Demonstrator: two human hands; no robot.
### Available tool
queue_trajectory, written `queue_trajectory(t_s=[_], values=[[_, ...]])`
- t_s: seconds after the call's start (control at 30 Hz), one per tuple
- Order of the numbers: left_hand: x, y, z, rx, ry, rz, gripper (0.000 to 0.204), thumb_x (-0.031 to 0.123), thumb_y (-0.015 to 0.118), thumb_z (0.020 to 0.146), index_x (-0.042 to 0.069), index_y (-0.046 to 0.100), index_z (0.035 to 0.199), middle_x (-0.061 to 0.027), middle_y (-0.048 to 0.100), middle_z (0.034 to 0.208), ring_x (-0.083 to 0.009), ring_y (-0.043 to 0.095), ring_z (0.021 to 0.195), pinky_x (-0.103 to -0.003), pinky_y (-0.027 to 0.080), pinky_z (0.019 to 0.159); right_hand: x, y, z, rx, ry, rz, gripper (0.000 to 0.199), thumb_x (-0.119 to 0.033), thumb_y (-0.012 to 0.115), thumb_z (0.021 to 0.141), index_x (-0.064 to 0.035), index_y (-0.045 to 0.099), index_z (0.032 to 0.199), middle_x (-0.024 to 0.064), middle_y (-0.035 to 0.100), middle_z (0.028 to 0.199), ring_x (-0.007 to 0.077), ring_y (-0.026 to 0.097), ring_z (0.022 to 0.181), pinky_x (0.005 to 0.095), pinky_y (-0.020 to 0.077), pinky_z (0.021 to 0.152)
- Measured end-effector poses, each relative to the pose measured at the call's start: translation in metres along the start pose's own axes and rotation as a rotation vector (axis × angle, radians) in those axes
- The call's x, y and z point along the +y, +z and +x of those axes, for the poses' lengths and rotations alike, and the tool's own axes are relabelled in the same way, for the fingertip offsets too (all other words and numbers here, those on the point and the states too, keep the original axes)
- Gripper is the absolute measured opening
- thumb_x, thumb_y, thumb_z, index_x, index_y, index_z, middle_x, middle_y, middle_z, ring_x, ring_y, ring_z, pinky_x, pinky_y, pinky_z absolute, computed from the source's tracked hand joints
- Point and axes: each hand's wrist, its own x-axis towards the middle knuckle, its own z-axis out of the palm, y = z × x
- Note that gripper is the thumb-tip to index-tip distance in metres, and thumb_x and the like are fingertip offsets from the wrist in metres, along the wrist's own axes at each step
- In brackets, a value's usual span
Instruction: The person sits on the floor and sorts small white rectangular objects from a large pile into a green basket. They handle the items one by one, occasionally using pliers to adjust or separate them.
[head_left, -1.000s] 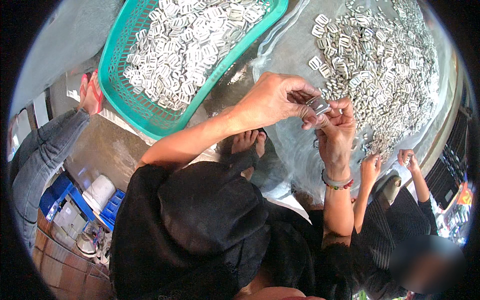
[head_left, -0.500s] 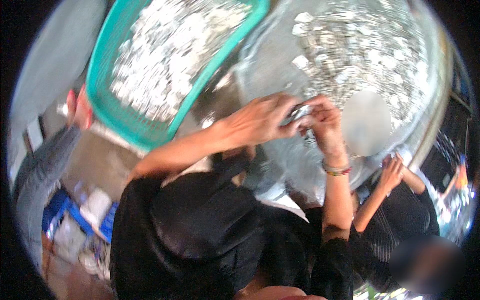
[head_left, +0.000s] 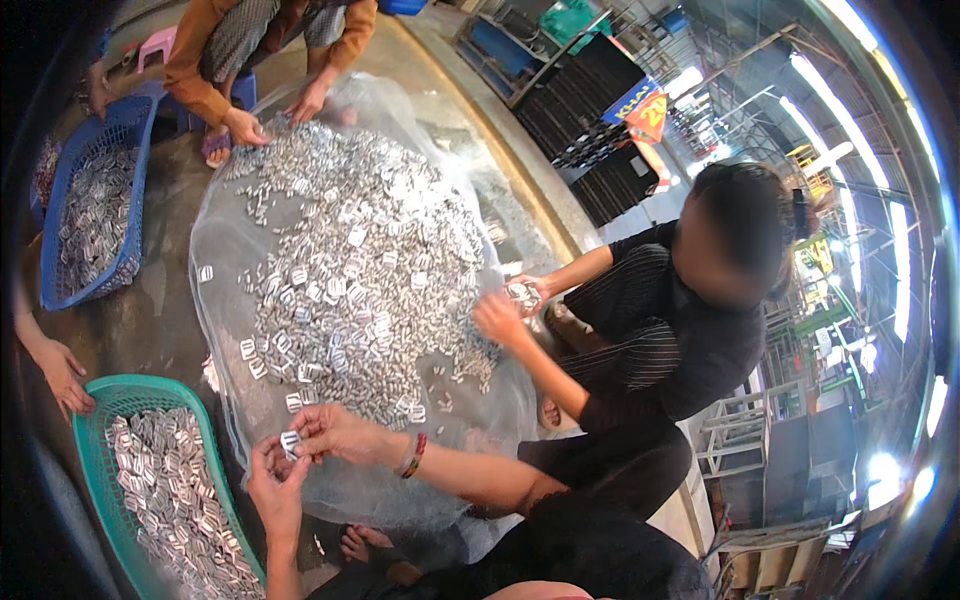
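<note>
While the people around the heap sort, the head view shows the wearer's left hand (head_left: 278, 487) and right hand (head_left: 335, 432) meeting over the near edge of a clear plastic sheet (head_left: 215, 330) spread on the concrete floor (head_left: 165, 320). Both hands are pinched nearly closed on one small silver metal clip (head_left: 291, 441), held between the fingertips just above the sheet; the right wrist wears a red and green beaded bracelet (head_left: 411, 456). I'd judge the step to be fitting or checking a single piece taken from the big pile of silver metal clips (head_left: 350, 270). Just to the left lies a teal plastic basket (head_left: 98, 395) full of the same pieces, so the next move likely calls for a short carry sideways and a release over it.

Opposite, a person in a dark striped shirt (head_left: 650, 320) handles clips at the pile's far side. Another in an orange sleeve (head_left: 195, 70) reaches in at the top, beside a blue plastic basket (head_left: 130, 150).
</note>
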Motion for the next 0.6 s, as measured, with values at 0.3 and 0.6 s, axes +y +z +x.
queue_trajectory(t_s=[0.3, 0.6], values=[[0.012, 0.003, 0.004, -0.082, 0.173, 0.043, 0.029, -0.007, 0.059, 0.071, 0.000, 0.044, 0.095, -0.0059, 0.056, 0.084, -0.0069, 0.052, 0.070, -0.020, 0.042, 0.059, -0.010, 0.017, 0.000, 0.117, -0.232, -0.191, 0.014, 0.005, 0.067, 0.072, 0.0022, 0.058, 0.082, 0.0051, 0.060, 0.065, 0.0083, 0.052, 0.051, 0.0219, 0.0395, 0.043], [0.098, 0.011, 0.034, -0.106, 0.466, 0.185, 0.025, 0.000, 0.061, 0.075, 0.000, 0.046, 0.096, -0.0058, 0.055, 0.088, -0.0108, 0.056, 0.078, -0.024, 0.045, 0.070, -0.088, 0.032, 0.028, -0.075, -0.432, -0.144, 0.014, -0.001, 0.067, 0.071, 0.0029, 0.061, 0.084, 0.0050, 0.059, 0.067, 0.0103, 0.052, 0.054, 0.0228, 0.0389, 0.046]])
